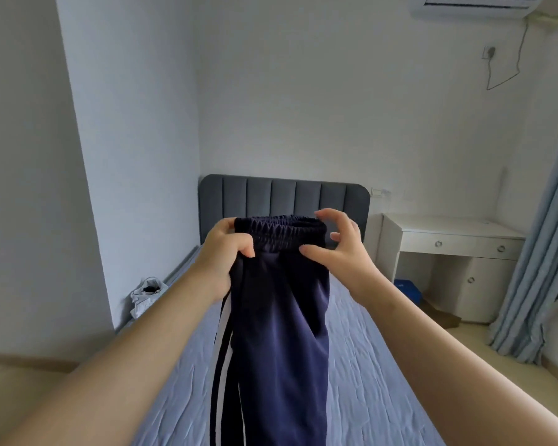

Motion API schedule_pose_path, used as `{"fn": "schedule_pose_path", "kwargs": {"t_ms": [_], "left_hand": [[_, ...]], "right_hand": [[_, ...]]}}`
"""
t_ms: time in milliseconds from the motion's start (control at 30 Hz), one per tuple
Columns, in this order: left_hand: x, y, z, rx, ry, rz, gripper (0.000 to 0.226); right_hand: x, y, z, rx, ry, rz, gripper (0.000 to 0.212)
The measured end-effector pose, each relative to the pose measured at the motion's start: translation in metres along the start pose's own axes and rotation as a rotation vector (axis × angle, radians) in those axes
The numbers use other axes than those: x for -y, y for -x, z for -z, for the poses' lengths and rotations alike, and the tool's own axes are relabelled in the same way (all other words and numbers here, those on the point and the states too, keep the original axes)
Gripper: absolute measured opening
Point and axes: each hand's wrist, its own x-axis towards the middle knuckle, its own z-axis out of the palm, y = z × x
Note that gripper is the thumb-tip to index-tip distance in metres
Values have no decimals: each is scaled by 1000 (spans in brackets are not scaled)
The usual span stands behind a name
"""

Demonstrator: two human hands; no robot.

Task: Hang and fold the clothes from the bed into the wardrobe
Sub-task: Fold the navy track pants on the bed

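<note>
Dark navy track trousers (281,323) with white side stripes hang in front of me over the bed (368,381). My left hand (226,252) grips the left end of the elastic waistband. At the waistband's right end my right hand (339,246) has its fingers spread and its thumb touching the cloth, without a closed grip. The legs drop out of view at the bottom. No wardrobe is in view.
The bed has a pale blue sheet and a grey padded headboard (284,194). A white desk with drawers (448,252) stands right of it, beside blue curtains (541,252). A white bag (147,294) lies on the floor by the left wall.
</note>
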Motion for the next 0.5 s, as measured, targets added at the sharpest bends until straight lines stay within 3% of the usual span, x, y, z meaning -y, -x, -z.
{"fn": "schedule_pose_path", "kwargs": {"t_ms": [100,267,300,367,500], "left_hand": [[-9,6,16,59,57,58,36],[-17,17,35,193,55,41,29],[-18,20,37,240,-31,32,23],[-21,22,42,322,-263,50,33],[-27,23,50,263,-302,85,20]], "right_hand": [[4,-4,-9,199,-68,70,47],[12,-13,-23,49,0,178,23],[14,-14,-24,29,-29,176,21],[17,-16,-27,6,-43,153,19],[16,-17,-32,63,-182,61,25]]}}
